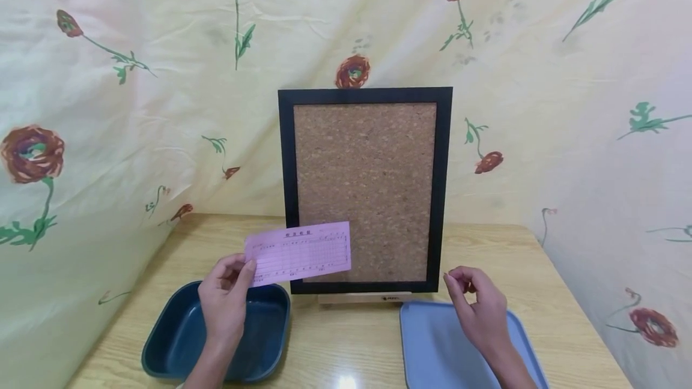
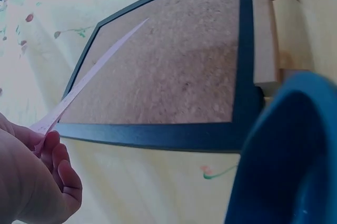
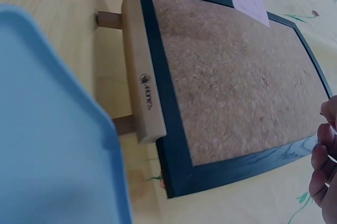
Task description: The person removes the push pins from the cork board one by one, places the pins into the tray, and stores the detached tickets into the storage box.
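My left hand point(image 1: 224, 296) pinches the left end of a pink printed slip point(image 1: 303, 254) between thumb and fingers. The slip is held up in front of the lower left part of a cork board point(image 1: 367, 185) with a black frame. From the left wrist view, the slip point(image 2: 100, 66) shows nearly edge-on. My right hand point(image 1: 478, 305) is raised to the right of the board's lower corner, thumb against index finger. A tiny dark pin-like thing point(image 3: 322, 112) pokes out at those fingertips; most of it is hidden. The other fingers are curled.
The board leans upright on a light wooden stand point(image 3: 142, 71). A dark blue basin point(image 1: 259, 341) sits on the wooden table below my left hand. Under my right hand lies a light blue tray point(image 1: 432, 347). Flower-patterned cloth point(image 1: 162, 95) hangs behind and at both sides.
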A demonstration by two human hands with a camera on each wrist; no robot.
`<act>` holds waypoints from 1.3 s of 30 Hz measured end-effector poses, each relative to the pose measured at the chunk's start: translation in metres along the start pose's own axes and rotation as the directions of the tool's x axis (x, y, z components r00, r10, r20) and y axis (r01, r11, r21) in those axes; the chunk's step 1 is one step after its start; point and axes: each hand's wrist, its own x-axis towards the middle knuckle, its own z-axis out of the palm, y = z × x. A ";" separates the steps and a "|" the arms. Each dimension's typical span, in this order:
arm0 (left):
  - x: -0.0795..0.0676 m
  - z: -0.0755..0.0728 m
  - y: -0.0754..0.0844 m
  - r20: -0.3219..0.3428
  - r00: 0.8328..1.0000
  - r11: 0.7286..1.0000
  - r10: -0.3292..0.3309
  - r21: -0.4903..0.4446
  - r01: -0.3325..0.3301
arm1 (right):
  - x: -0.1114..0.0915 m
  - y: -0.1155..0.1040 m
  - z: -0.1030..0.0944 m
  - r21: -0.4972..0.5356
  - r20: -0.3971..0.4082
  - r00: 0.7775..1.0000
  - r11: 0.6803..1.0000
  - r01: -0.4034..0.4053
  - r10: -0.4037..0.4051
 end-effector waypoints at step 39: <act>-0.009 -0.114 -0.041 -0.241 0.906 0.927 -0.348 0.053 0.371 | -0.070 0.024 -0.040 -0.147 0.063 0.965 0.959 -0.242 0.253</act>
